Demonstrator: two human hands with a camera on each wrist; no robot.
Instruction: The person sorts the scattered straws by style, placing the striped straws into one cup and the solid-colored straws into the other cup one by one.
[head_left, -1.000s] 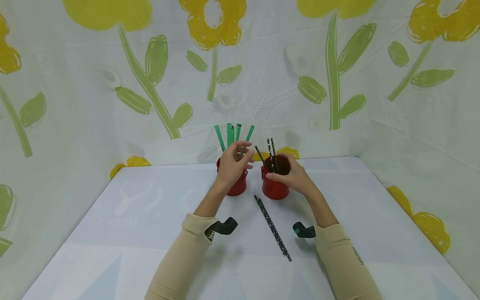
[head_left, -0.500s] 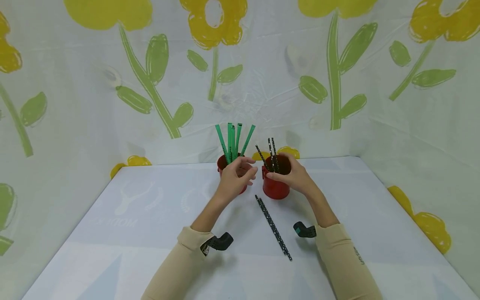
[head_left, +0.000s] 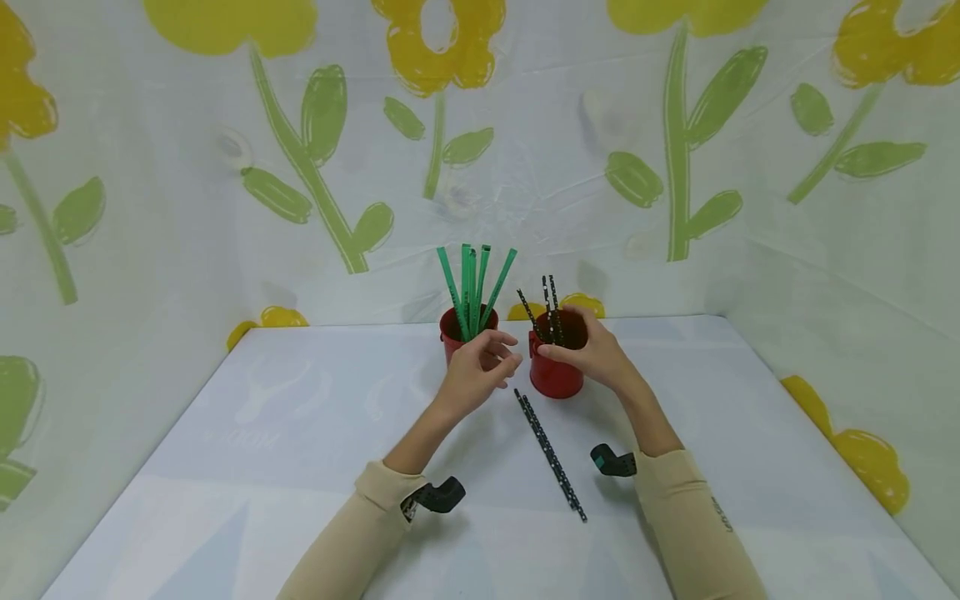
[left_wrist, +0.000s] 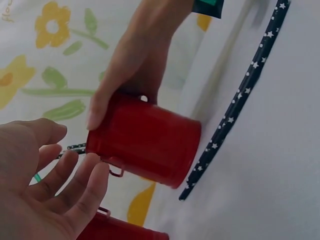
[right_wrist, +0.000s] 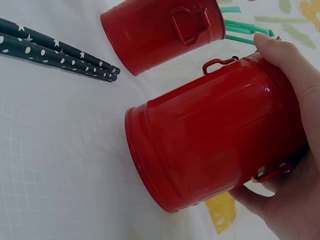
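Observation:
My right hand (head_left: 600, 354) grips the rim of the right red bucket (head_left: 557, 380), thumb in front and fingers on the far side. Several black straws with white marks (head_left: 551, 307) lean inside that bucket. The bucket stands upright on the table. My left hand (head_left: 476, 371) hovers in front of the left red bucket (head_left: 450, 342), fingers loosely bent with nothing between them. That second bucket holds several green straws (head_left: 468, 287). Two black straws with white stars and dots (head_left: 551, 456) lie side by side on the table between my forearms.
The white table (head_left: 300, 417) has faint printed patterns. A white cloth with yellow and green flowers (head_left: 555, 167) hangs behind and at both sides. A black wrist camera (head_left: 441, 495) juts from the left sleeve, another (head_left: 612, 461) from the right.
My left hand has drawn back and down from the green straws, uncovering the left bucket's rim. My right hand stays on the right bucket, and the straws on the table have not moved.

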